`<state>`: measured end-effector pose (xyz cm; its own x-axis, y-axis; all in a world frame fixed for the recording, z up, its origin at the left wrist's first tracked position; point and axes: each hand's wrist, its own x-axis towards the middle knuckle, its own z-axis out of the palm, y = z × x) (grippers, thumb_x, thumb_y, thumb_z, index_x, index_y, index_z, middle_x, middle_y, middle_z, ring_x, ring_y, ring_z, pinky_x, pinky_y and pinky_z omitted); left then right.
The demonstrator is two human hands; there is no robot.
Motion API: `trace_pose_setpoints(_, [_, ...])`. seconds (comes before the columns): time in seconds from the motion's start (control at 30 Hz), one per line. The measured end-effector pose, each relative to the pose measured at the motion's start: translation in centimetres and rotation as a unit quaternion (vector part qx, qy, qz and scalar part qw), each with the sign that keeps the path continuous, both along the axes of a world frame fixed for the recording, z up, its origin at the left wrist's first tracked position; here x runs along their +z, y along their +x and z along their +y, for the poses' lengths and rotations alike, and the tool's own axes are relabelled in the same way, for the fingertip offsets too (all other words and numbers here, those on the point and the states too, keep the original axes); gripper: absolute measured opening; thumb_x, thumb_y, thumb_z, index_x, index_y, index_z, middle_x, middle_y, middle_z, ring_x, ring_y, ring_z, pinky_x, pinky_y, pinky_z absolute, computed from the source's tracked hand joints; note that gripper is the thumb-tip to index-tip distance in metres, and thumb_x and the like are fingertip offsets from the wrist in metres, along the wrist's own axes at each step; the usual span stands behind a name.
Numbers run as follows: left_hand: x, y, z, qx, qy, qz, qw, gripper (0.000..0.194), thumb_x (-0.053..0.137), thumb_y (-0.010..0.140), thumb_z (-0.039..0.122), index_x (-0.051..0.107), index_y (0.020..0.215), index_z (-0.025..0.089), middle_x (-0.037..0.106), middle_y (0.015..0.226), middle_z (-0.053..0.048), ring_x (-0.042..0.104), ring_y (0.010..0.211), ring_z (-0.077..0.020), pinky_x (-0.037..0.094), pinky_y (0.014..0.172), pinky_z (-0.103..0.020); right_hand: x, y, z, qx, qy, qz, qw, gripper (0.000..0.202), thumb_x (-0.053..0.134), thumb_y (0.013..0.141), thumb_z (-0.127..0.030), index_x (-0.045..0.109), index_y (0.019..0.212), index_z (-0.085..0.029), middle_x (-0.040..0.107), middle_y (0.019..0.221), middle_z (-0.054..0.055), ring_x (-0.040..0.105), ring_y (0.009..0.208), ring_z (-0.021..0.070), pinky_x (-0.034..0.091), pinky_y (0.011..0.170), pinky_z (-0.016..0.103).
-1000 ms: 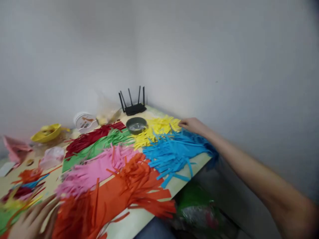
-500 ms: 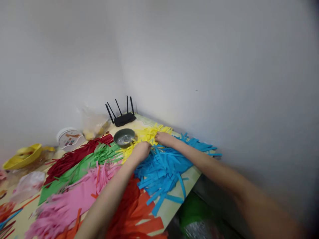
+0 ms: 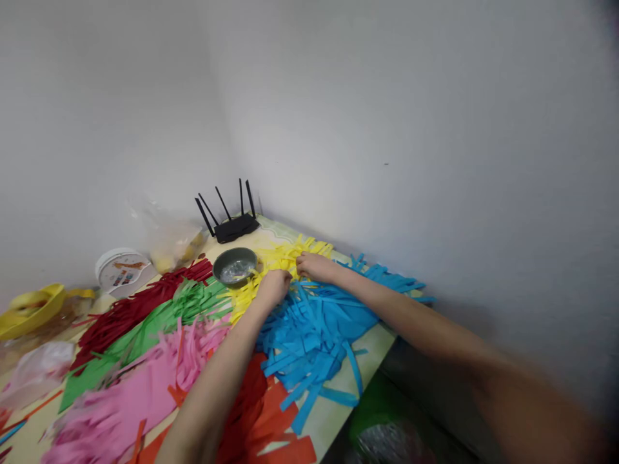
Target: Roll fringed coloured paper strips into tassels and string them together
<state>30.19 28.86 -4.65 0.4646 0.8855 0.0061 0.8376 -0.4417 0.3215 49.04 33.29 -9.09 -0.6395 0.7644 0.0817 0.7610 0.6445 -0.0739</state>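
Lit softly and rather dimly. Brightest on the wall [image 3: 271, 161] beyond the right hand [image 3: 313, 266], dulling farther right; deeply shadowed below the worktop [image 3: 367, 351]. Glinting faintly inside the bowl [image 3: 235, 267] left of the left hand [image 3: 274, 287]. Slightly soft throughout, blurred heavily along the right forearm [image 3: 425, 335], stretched toward the edges.

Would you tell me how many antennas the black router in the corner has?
5. On the black router, the leftmost antenna and second antenna rise at its left, the third antenna nearer the middle, the fourth antenna and rightmost antenna at its right. None appears hidden.
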Motion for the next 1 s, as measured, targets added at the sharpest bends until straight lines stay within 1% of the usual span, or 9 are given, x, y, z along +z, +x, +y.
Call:
trace_pose_setpoints(0.1, [-0.5, 0.2, 0.4, 0.025, 0.006, -0.006, 1.0, 0.026, 0.049, 0.086, 0.018, 0.07, 0.101, 0.016, 0.072, 0.103, -0.011, 0.066, 0.098, -0.0215, 0.047, 0.088, -0.029, 0.3, 0.1, 0.6, -0.018, -0.005, 0.016, 1.0, 0.024, 0.057, 0.091, -0.031, 0.061, 0.108, -0.014, 0.062, 0.111, 0.008, 0.06, 0.101, 0.0202, 0.05, 0.088, 0.042])
trace_pose_setpoints(0.2, [-1.0, 0.4, 0.8, 0.05, 0.013, -0.012, 0.999, 0.024, 0.054, 0.085, 0.024, 0.065, 0.103, 0.014, 0.07, 0.105, -0.012, 0.064, 0.098, -0.0217, 0.047, 0.084, -0.028, 0.6, 0.2, 1.0, -0.031, -0.015, 0.032, 0.999, 0.025, 0.057, 0.091, -0.032, 0.061, 0.108, -0.014, 0.062, 0.112, 0.008, 0.06, 0.101, 0.0201, 0.05, 0.088, 0.042])
trace_pose_setpoints(0.37, [-1.6, 1.3, 0.9, 0.075, 0.017, -0.005, 0.997, 0.032, 0.059, 0.082, 0.038, 0.06, 0.103, 0.014, 0.068, 0.106, -0.014, 0.064, 0.097, -0.0251, 0.047, 0.079, -0.031, 1.1, 0.2, 1.3, -0.042, -0.038, 0.052, 0.997, 0.026, 0.057, 0.091, -0.032, 0.061, 0.109, -0.014, 0.062, 0.11, 0.007, 0.062, 0.097, 0.0191, 0.052, 0.084, 0.04])
trace_pose_setpoints(0.47, [-1.8, 2.1, 0.8, 0.094, 0.021, 0.006, 0.995, 0.034, 0.057, 0.083, 0.037, 0.056, 0.108, 0.014, 0.066, 0.108, -0.017, 0.064, 0.098, -0.0279, 0.047, 0.08, -0.035, 1.4, 0.1, 1.3, -0.04, -0.047, 0.066, 0.996, 0.025, 0.057, 0.091, -0.032, 0.061, 0.108, -0.014, 0.063, 0.107, 0.007, 0.063, 0.092, 0.0175, 0.053, 0.08, 0.038])
trace_pose_setpoints(0.6, [-1.8, 2.9, 0.7, 0.129, 0.028, 0.017, 0.991, 0.035, 0.054, 0.083, 0.032, 0.054, 0.113, 0.013, 0.065, 0.108, -0.018, 0.063, 0.1, -0.0291, 0.045, 0.085, -0.039, 1.8, -0.1, 0.9, -0.049, -0.021, 0.099, 0.994, 0.022, 0.057, 0.091, -0.031, 0.062, 0.103, -0.013, 0.064, 0.105, 0.006, 0.062, 0.094, 0.018, 0.052, 0.083, 0.039])
trace_pose_setpoints(0.7, [-1.7, 3.4, 0.6, 0.156, 0.046, 0.013, 0.987, 0.039, 0.055, 0.082, 0.035, 0.055, 0.113, 0.012, 0.063, 0.112, -0.019, 0.058, 0.108, -0.0317, 0.041, 0.091, -0.044, 2.1, -0.5, 0.5, -0.062, 0.009, 0.124, 0.99, 0.017, 0.059, 0.09, -0.029, 0.063, 0.095, -0.013, 0.064, 0.101, 0.005, 0.06, 0.097, 0.0188, 0.049, 0.087, 0.04])
trace_pose_setpoints(0.8, [-1.5, 3.7, 0.7, 0.184, 0.071, 0.0, 0.98, 0.033, 0.05, 0.085, 0.03, 0.056, 0.113, 0.013, 0.058, 0.12, -0.019, 0.049, 0.119, -0.0327, 0.035, 0.098, -0.047, 2.6, -1.0, -0.3, -0.068, 0.034, 0.141, 0.987, 0.011, 0.06, 0.087, -0.022, 0.065, 0.087, -0.013, 0.063, 0.096, 0.007, 0.057, 0.098, 0.0203, 0.044, 0.09, 0.038])
trace_pose_setpoints(0.93, [-1.2, 3.5, 1.4, 0.211, 0.074, -0.031, 0.974, 0.027, 0.048, 0.085, 0.024, 0.061, 0.108, 0.016, 0.057, 0.122, -0.017, 0.046, 0.122, -0.0312, 0.033, 0.1, -0.046, 2.7, -1.9, -2.5, -0.089, 0.066, 0.158, 0.981, 0.018, 0.049, 0.089, -0.016, 0.063, 0.099, -0.012, 0.06, 0.108, 0.014, 0.051, 0.108, 0.0237, 0.039, 0.094, 0.037])
trace_pose_setpoints(1.0, [-1.0, 3.0, 2.1, 0.229, 0.061, -0.052, 0.97, 0.024, 0.052, 0.083, 0.026, 0.064, 0.101, 0.016, 0.059, 0.119, -0.017, 0.049, 0.118, -0.0323, 0.037, 0.096, -0.045, 2.2, -2.4, -3.7, -0.098, 0.058, 0.149, 0.982, 0.022, 0.045, 0.089, -0.014, 0.061, 0.104, -0.012, 0.061, 0.106, 0.014, 0.053, 0.104, 0.0231, 0.041, 0.09, 0.035])
